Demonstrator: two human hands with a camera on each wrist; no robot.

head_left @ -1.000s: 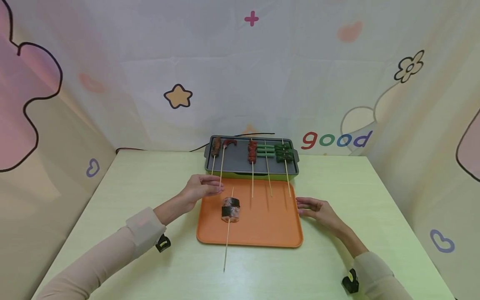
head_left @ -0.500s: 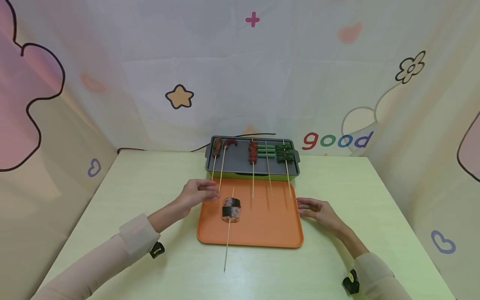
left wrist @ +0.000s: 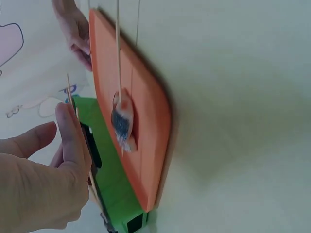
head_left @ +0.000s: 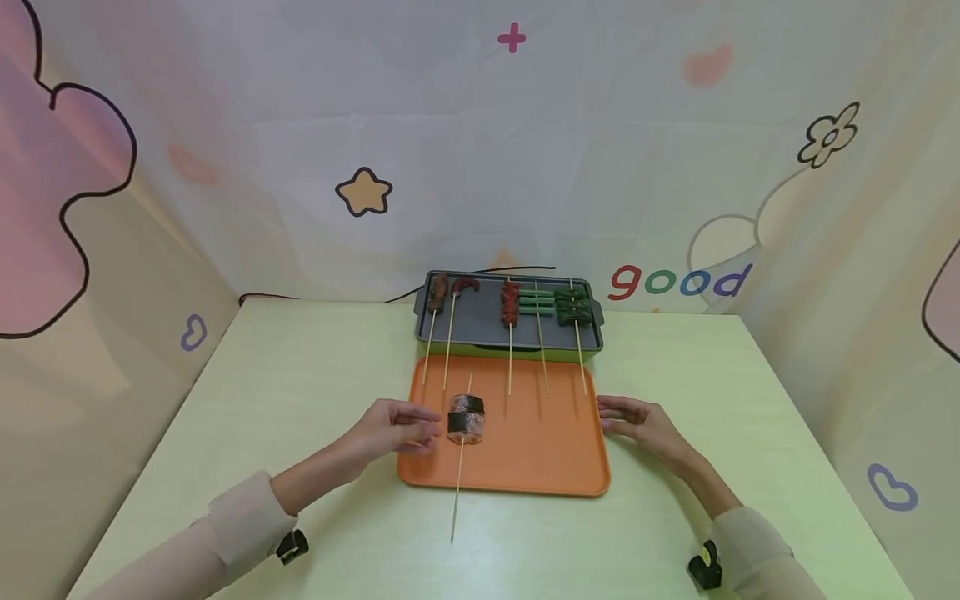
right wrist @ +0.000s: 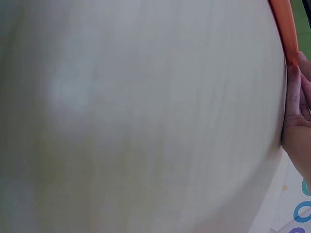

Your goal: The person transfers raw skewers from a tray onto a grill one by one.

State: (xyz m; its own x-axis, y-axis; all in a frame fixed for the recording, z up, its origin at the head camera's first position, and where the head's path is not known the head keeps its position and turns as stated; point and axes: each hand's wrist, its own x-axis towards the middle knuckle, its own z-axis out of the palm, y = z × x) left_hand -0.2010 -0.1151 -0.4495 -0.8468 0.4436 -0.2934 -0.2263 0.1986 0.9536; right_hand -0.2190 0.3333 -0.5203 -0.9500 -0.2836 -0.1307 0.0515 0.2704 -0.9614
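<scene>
My left hand [head_left: 393, 433] hovers over the left side of the orange tray [head_left: 536, 442], fingers loosely extended and holding nothing. Just to its right a skewer with a thick, dark-banded food piece [head_left: 467, 418] lies on the tray, its stick overhanging the front edge. In the left wrist view, thumb and fingers of the left hand [left wrist: 43, 170] stand apart. At the tray's right edge, my right hand [head_left: 641, 425] holds the rim between thumb and fingers; the right wrist view shows only part of this hand [right wrist: 299, 107].
Behind the tray stands a green grill with a dark plate [head_left: 480, 321]. Across it lie a brown meat skewer [head_left: 438, 294], a curled reddish skewer [head_left: 467, 284], a red meat skewer [head_left: 510, 304], a green-stalk skewer [head_left: 536, 302] and a leafy skewer [head_left: 573, 308], sticks reaching over the tray.
My left hand has let go of the curled reddish skewer's stick and moved back toward me, beside the banded skewer. The right hand stays at the tray's edge.
</scene>
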